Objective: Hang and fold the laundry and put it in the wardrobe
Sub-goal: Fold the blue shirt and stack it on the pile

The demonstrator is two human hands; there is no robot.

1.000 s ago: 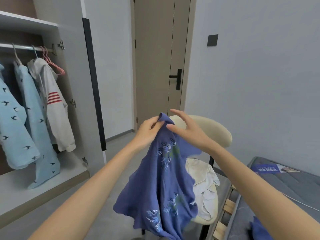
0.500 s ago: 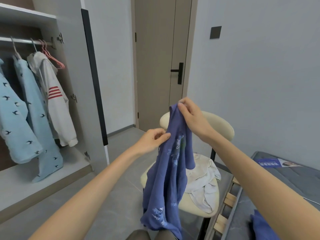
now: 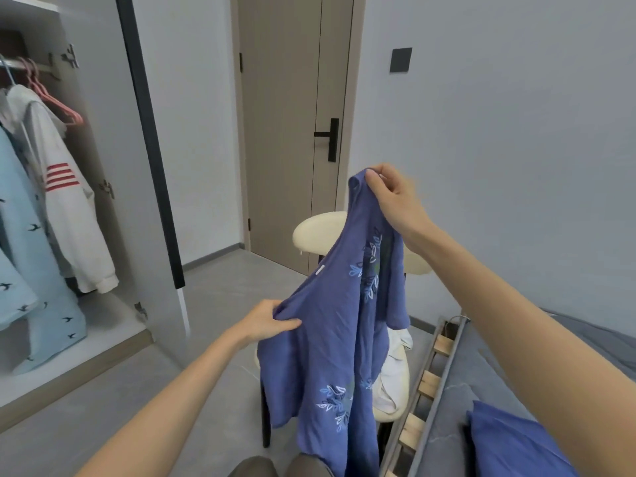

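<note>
The blue top (image 3: 330, 339) hangs in the air in front of the chair (image 3: 316, 232), stretched between two hands. The right hand (image 3: 395, 197) holds it high, thumb and curled fingers pinching one upper corner. The left hand (image 3: 268, 323), lower down, grips the other upper edge with the cloth bunched under bent fingers.

The right pinch takes only a small bit of fabric, so a quick shake could probably pull it loose and let that side drop towards the floor. The hem hangs close to the white garment (image 3: 392, 376) heaped at the right edge of the chair seat. A sideways swing might catch that garment and drag it off. The top also looks twisted along its length. If it goes on a hanger like that, it would likely sit crooked. The pink hangers (image 3: 58, 105) are well apart from it, on the rail at the top of the open wardrobe (image 3: 103, 187), beside a white jacket (image 3: 69, 208).

The top seems thin and limp, with a fine crinkled weave that falls in long soft folds. Pale leaf sprays are stitched on it, and a small white label (image 3: 320, 270) sits on the upper edge. The chair is smooth, padded and cream, with a rounded back. The hangers are slim and curved. The bed (image 3: 481, 373) shows a grey quilted mattress over bare wooden slats.
</note>
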